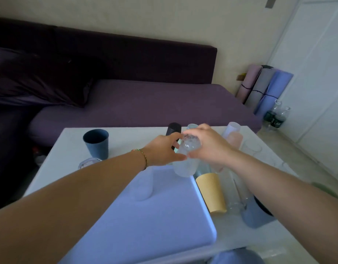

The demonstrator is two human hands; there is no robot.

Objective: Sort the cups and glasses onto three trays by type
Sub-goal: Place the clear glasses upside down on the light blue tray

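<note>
Carefully, with my left hand and right hand gripping the frosted glass, I'd seat it flat on the tray.

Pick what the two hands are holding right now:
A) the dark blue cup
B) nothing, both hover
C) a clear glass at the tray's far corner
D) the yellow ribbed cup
C: the left hand and right hand both grip the clear glass, one from each side, over the far corner of the white tray.
</note>
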